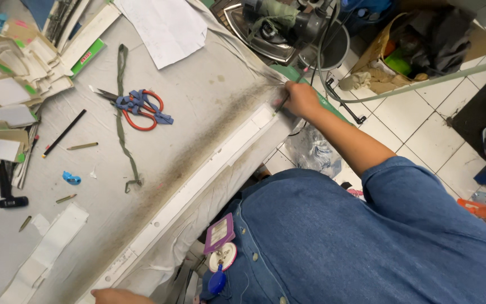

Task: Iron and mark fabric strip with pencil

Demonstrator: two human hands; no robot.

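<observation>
A long white strip of stiff fabric (198, 180) lies along the near edge of the grey cloth-covered bench (198, 107), its long axis running from lower left to upper right. The right hand (301, 99) pinches a thin pencil-like tool (282, 104) at the strip's far end. The left hand (116, 296) rests near the strip's near end; its fingers are mostly out of frame, so I cannot tell their spread. Red-handled scissors (136, 104) lie well apart.

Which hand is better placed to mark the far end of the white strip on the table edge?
Right, probably. The right hand holds a thin tool at the far end of the white strip; the left hand is at its near end.
</observation>
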